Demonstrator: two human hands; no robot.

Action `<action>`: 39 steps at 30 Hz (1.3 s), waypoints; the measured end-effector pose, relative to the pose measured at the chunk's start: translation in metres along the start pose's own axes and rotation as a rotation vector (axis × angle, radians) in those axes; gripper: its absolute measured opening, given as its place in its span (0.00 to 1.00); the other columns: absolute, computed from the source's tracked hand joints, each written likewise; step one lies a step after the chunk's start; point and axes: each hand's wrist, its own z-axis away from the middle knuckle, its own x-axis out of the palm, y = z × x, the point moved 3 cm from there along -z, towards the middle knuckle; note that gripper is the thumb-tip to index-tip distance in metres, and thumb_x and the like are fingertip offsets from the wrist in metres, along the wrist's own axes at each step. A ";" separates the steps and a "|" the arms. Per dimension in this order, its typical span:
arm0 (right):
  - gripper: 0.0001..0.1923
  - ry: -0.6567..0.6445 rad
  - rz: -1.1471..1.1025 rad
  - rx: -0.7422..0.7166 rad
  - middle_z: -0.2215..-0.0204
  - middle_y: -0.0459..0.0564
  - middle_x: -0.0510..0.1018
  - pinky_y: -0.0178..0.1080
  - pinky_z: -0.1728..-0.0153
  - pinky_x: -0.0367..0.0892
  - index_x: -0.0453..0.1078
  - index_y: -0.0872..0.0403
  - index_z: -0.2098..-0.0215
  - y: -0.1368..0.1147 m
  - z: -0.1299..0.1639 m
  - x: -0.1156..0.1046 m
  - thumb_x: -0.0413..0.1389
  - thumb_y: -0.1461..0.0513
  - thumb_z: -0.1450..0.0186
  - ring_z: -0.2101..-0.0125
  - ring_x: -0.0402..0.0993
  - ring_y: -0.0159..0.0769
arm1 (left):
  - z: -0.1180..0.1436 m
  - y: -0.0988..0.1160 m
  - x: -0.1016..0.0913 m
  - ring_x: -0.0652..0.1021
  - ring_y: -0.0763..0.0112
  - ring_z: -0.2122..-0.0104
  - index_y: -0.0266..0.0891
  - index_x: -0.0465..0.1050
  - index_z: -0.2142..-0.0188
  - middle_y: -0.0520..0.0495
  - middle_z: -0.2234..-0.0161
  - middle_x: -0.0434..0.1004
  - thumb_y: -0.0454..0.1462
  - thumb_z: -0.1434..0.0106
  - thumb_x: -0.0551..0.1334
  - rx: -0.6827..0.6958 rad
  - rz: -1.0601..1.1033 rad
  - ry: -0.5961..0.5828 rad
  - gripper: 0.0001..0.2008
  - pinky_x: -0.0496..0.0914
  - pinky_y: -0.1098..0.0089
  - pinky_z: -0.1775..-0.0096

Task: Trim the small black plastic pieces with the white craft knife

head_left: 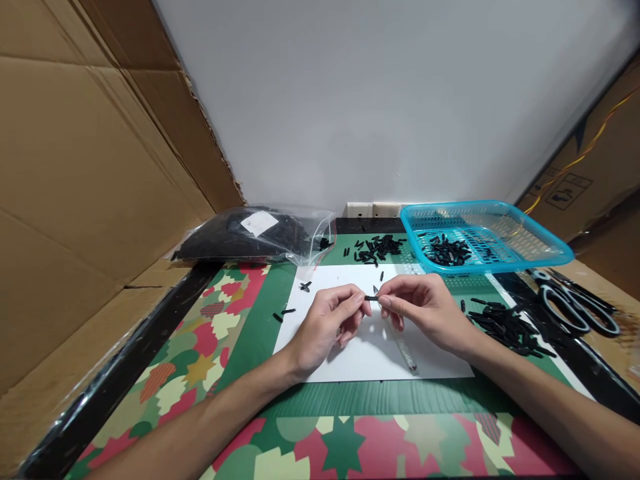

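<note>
Black piece (pixel 371 298): tiny, light, stiff-looking; best pinched at its ends.
Left hand (pixel 330 321): fingertips closed on its nine-o'clock end.
Right hand (pixel 425 308): pinching the three-o'clock end.

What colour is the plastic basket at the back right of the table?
Turquoise blue basket, clearest in the head view.

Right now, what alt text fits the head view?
Both hands, left hand and right hand, pinch a small black piece over a white sheet. Behind are a blue basket, loose black pieces, scissors.
</note>
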 end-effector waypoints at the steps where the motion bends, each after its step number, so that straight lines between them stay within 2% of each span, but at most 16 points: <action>1: 0.12 0.001 -0.003 0.001 0.74 0.46 0.82 0.30 0.76 0.70 0.82 0.55 0.63 0.000 0.000 0.000 0.70 0.54 0.32 0.80 0.74 0.26 | 0.000 0.000 0.000 0.65 0.83 0.83 0.35 0.77 0.66 0.54 0.76 0.69 0.49 0.27 0.65 0.000 0.003 -0.002 0.19 0.57 0.78 0.80; 10: 0.10 0.014 -0.024 -0.014 0.74 0.46 0.82 0.30 0.77 0.71 0.83 0.55 0.62 0.000 0.000 -0.001 0.72 0.56 0.34 0.80 0.74 0.26 | 0.001 0.002 0.001 0.66 0.82 0.82 0.36 0.78 0.64 0.54 0.75 0.69 0.50 0.27 0.65 0.010 -0.025 0.006 0.19 0.57 0.77 0.80; 17: 0.11 0.017 -0.023 -0.019 0.73 0.46 0.82 0.30 0.77 0.71 0.83 0.55 0.62 -0.001 0.001 -0.001 0.73 0.56 0.35 0.79 0.74 0.26 | 0.005 0.005 0.001 0.65 0.82 0.81 0.35 0.77 0.64 0.54 0.73 0.70 0.51 0.26 0.64 0.093 -0.110 0.023 0.21 0.56 0.76 0.79; 23: 0.12 0.020 0.049 -0.043 0.73 0.47 0.82 0.33 0.77 0.71 0.82 0.54 0.62 -0.004 0.002 0.001 0.71 0.54 0.33 0.79 0.74 0.29 | 0.006 0.003 -0.001 0.64 0.82 0.80 0.36 0.77 0.63 0.54 0.73 0.69 0.51 0.25 0.63 0.105 -0.180 0.033 0.21 0.57 0.75 0.77; 25: 0.10 0.032 0.177 -0.092 0.71 0.48 0.84 0.35 0.75 0.73 0.82 0.53 0.61 -0.009 0.002 0.000 0.68 0.54 0.30 0.76 0.77 0.33 | 0.006 0.003 0.000 0.64 0.81 0.80 0.36 0.77 0.62 0.54 0.73 0.69 0.52 0.25 0.62 0.097 -0.183 0.036 0.21 0.56 0.74 0.77; 27: 0.08 0.106 0.436 -0.216 0.68 0.50 0.86 0.39 0.71 0.75 0.83 0.51 0.60 -0.019 0.004 -0.008 0.64 0.56 0.28 0.71 0.80 0.37 | 0.006 0.002 0.000 0.64 0.80 0.80 0.37 0.78 0.61 0.54 0.73 0.68 0.52 0.25 0.61 0.085 -0.187 0.041 0.21 0.56 0.74 0.78; 30: 0.08 0.377 0.969 -0.466 0.65 0.52 0.87 0.45 0.64 0.74 0.84 0.49 0.61 -0.039 0.007 -0.034 0.61 0.60 0.27 0.65 0.80 0.44 | 0.005 0.001 0.000 0.62 0.80 0.80 0.38 0.78 0.61 0.54 0.72 0.68 0.53 0.24 0.60 0.061 -0.221 0.056 0.21 0.55 0.74 0.78; 32: 0.09 0.584 1.209 -0.467 0.65 0.54 0.87 0.47 0.61 0.72 0.84 0.50 0.62 -0.048 0.008 -0.058 0.60 0.61 0.28 0.60 0.80 0.49 | 0.006 0.000 0.000 0.62 0.80 0.80 0.38 0.77 0.61 0.54 0.72 0.67 0.52 0.24 0.59 0.056 -0.267 0.066 0.21 0.55 0.73 0.77; 33: 0.08 0.636 1.237 -0.461 0.65 0.54 0.87 0.47 0.61 0.73 0.84 0.50 0.61 -0.052 0.008 -0.069 0.61 0.60 0.29 0.59 0.80 0.50 | 0.006 -0.001 0.001 0.62 0.79 0.79 0.38 0.77 0.62 0.55 0.73 0.67 0.52 0.24 0.59 0.060 -0.297 0.065 0.21 0.57 0.73 0.77; 36: 0.07 0.620 1.171 -0.516 0.60 0.53 0.87 0.50 0.54 0.74 0.83 0.50 0.56 -0.057 0.008 -0.085 0.62 0.60 0.30 0.56 0.80 0.50 | 0.008 0.001 0.005 0.67 0.75 0.76 0.38 0.77 0.63 0.55 0.74 0.65 0.50 0.23 0.58 0.104 -0.423 0.033 0.20 0.62 0.72 0.72; 38: 0.06 0.582 1.191 -0.611 0.60 0.53 0.87 0.50 0.54 0.74 0.82 0.50 0.57 -0.056 0.008 -0.078 0.61 0.62 0.28 0.57 0.80 0.49 | 0.011 0.002 0.008 0.70 0.73 0.73 0.38 0.77 0.63 0.54 0.74 0.66 0.48 0.23 0.57 0.146 -0.523 -0.017 0.19 0.64 0.71 0.68; 39: 0.07 0.523 1.213 -0.655 0.61 0.53 0.87 0.50 0.54 0.75 0.82 0.50 0.58 -0.052 0.008 -0.069 0.60 0.63 0.27 0.58 0.80 0.48 | 0.012 0.002 0.010 0.71 0.72 0.72 0.38 0.77 0.63 0.53 0.73 0.68 0.47 0.22 0.56 0.167 -0.567 -0.046 0.19 0.64 0.71 0.67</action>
